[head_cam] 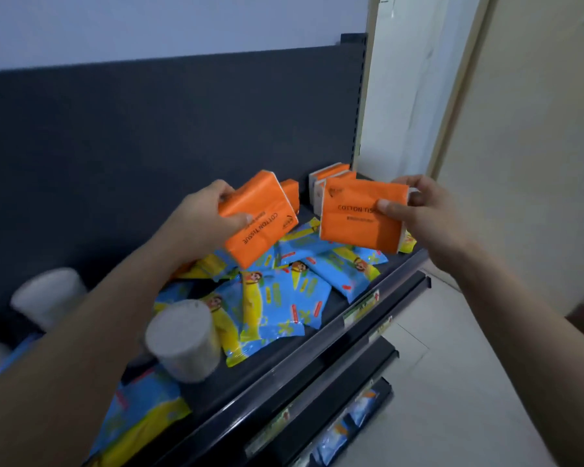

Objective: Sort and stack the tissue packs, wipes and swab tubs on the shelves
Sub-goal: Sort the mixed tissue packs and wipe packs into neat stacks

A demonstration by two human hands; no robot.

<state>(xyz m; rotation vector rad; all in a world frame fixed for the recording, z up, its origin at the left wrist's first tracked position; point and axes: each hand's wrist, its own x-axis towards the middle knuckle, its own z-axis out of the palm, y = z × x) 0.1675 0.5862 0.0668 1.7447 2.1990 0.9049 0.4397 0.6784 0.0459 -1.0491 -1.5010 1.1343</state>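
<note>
Above the top shelf (378,284), the left hand (203,219) grips one orange tissue pack (262,217), tilted, thumb on its face and fingers curled behind, while the right hand (418,207) pinches a second orange pack (354,217) by its right end. Below them lie blue-and-yellow wipes packs (284,291) in a loose heap. More orange packs (327,178) stand at the back right corner, and two white swab tubs (182,338) sit at the left.

arms out; l hand (203,214), r hand (422,210) each grip tissue pack (267,210)

Orange tissue packs (262,219), blue/yellow wipes (284,298), white swab tubs (182,338), dk grey shelf (317,345).
</note>
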